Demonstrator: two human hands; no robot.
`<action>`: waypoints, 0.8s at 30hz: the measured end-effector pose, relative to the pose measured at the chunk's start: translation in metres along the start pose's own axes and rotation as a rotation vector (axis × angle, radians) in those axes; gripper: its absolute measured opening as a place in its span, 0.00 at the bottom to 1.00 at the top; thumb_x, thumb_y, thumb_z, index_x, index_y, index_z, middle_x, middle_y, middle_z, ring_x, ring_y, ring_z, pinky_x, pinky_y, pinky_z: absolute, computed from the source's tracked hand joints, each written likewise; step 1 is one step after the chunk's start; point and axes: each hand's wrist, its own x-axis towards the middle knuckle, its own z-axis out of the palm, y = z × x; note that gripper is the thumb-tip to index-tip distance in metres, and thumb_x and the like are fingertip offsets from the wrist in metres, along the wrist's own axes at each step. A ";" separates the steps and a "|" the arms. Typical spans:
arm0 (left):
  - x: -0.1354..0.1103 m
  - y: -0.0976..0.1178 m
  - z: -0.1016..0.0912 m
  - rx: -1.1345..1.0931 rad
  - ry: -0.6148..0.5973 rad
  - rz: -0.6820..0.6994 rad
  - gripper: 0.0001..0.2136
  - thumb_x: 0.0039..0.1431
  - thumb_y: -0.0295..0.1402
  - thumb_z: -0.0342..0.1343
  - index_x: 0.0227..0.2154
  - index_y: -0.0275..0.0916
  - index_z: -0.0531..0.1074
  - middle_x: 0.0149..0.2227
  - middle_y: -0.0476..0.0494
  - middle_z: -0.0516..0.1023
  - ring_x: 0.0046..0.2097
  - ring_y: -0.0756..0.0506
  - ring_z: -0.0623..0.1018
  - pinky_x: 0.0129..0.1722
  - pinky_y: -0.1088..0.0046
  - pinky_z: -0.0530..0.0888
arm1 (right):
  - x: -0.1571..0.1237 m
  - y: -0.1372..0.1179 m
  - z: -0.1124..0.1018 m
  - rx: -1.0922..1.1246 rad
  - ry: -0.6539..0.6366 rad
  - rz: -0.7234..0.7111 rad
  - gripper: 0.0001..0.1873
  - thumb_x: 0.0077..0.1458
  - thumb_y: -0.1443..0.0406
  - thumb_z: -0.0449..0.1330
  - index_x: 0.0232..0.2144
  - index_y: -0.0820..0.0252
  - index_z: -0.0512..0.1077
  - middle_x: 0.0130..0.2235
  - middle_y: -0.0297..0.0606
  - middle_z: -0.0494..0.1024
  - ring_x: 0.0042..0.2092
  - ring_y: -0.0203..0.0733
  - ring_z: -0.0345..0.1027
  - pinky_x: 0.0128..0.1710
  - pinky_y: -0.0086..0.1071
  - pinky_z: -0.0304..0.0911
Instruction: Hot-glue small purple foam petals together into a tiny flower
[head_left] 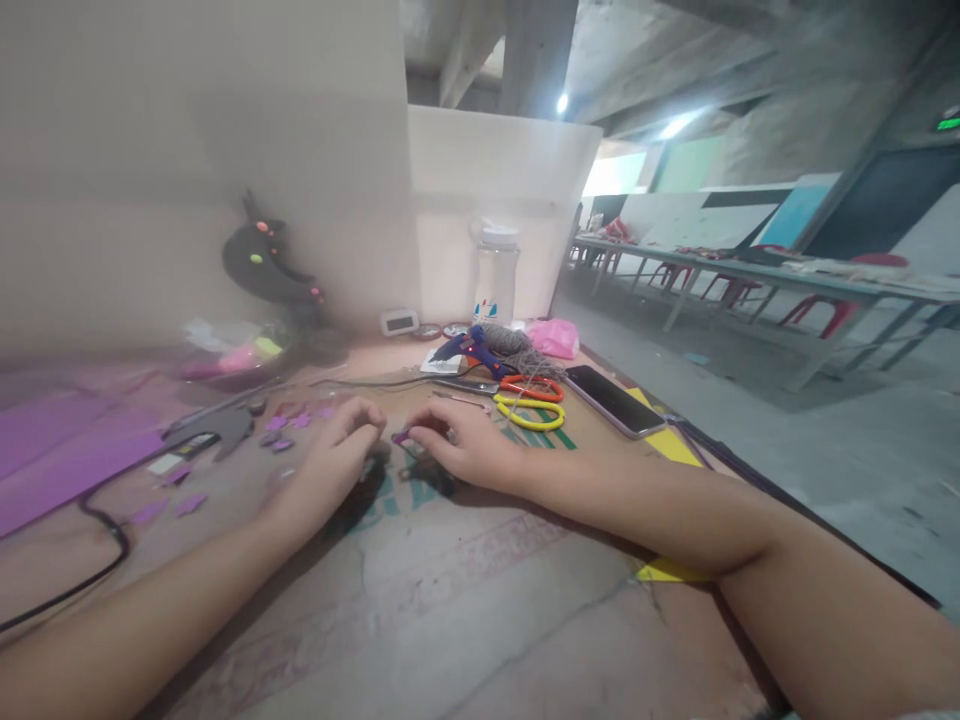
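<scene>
My right hand (469,440) pinches a small purple piece (400,437) between thumb and fingertips, just above the cardboard-covered table (420,600). Close by on the left, my left hand (346,440) is curled with thumb and fingers together; whatever it may hold is hidden. Small purple and grey scraps (279,440) lie left of that hand, with more purple cut pieces (191,503) nearer to me. Beyond my right hand rest scissors (529,412) with a red-orange loop and a yellow loop. A blue glue gun (471,348) lies behind them, against a grey yarn bundle (504,340).
A phone (616,402) lies at the right edge over yellow sheets (671,447). A bottle (496,280) and a pink bag (555,338) stand at the back. On the left are a purple sheet (67,440), a black cable (120,540) and a dark crescent-shaped ornament (255,268).
</scene>
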 end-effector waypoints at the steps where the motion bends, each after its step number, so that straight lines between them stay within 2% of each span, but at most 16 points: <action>1: -0.002 0.001 -0.001 0.010 -0.005 -0.011 0.01 0.48 0.29 0.46 0.26 0.41 0.61 0.25 0.53 0.61 0.30 0.48 0.65 0.29 0.74 0.62 | 0.000 0.000 0.000 -0.004 0.006 0.000 0.09 0.59 0.64 0.55 0.36 0.61 0.73 0.33 0.36 0.76 0.33 0.35 0.66 0.35 0.28 0.60; 6: -0.003 -0.002 -0.002 0.075 -0.017 -0.029 0.01 0.50 0.29 0.46 0.25 0.41 0.60 0.23 0.54 0.59 0.28 0.49 0.63 0.27 0.74 0.60 | 0.001 0.003 0.001 -0.023 0.028 -0.034 0.08 0.58 0.65 0.56 0.35 0.63 0.73 0.32 0.36 0.75 0.33 0.35 0.66 0.35 0.28 0.61; 8: 0.000 -0.006 -0.001 0.055 -0.004 -0.029 0.01 0.51 0.31 0.48 0.28 0.41 0.62 0.24 0.54 0.62 0.27 0.49 0.64 0.27 0.74 0.61 | 0.001 0.003 0.001 -0.029 0.025 -0.042 0.08 0.58 0.65 0.56 0.35 0.63 0.73 0.32 0.36 0.76 0.33 0.35 0.66 0.35 0.28 0.61; 10: 0.002 -0.008 0.000 0.054 0.023 0.005 0.06 0.54 0.36 0.51 0.33 0.41 0.66 0.28 0.52 0.68 0.29 0.48 0.67 0.29 0.74 0.64 | 0.000 0.003 0.000 -0.028 0.020 -0.035 0.08 0.59 0.65 0.55 0.35 0.62 0.73 0.32 0.36 0.76 0.33 0.35 0.66 0.35 0.28 0.61; 12: 0.003 -0.007 0.001 0.071 0.001 0.037 0.10 0.55 0.41 0.53 0.35 0.40 0.69 0.33 0.48 0.72 0.33 0.47 0.71 0.32 0.72 0.67 | 0.000 0.002 -0.002 -0.018 0.019 -0.013 0.08 0.59 0.65 0.55 0.35 0.62 0.74 0.32 0.36 0.76 0.33 0.35 0.67 0.34 0.28 0.61; 18: 0.000 0.003 0.000 0.203 -0.028 0.103 0.14 0.61 0.42 0.48 0.27 0.38 0.70 0.28 0.48 0.73 0.33 0.47 0.73 0.34 0.72 0.68 | 0.001 -0.002 -0.007 0.019 0.021 0.075 0.08 0.58 0.65 0.56 0.34 0.63 0.73 0.30 0.35 0.77 0.31 0.35 0.66 0.32 0.28 0.60; 21: -0.002 0.006 0.001 0.201 -0.012 0.147 0.15 0.63 0.42 0.46 0.30 0.38 0.71 0.32 0.46 0.76 0.38 0.45 0.75 0.40 0.71 0.69 | 0.002 -0.003 -0.007 0.030 0.022 0.092 0.07 0.58 0.65 0.56 0.33 0.63 0.73 0.30 0.35 0.76 0.31 0.35 0.66 0.32 0.29 0.60; 24: -0.003 0.007 0.002 0.148 -0.029 0.185 0.16 0.63 0.43 0.47 0.38 0.38 0.74 0.41 0.44 0.78 0.45 0.44 0.75 0.47 0.70 0.69 | 0.003 -0.003 -0.006 0.060 0.020 0.103 0.07 0.58 0.64 0.56 0.33 0.62 0.72 0.31 0.35 0.76 0.31 0.35 0.66 0.33 0.29 0.60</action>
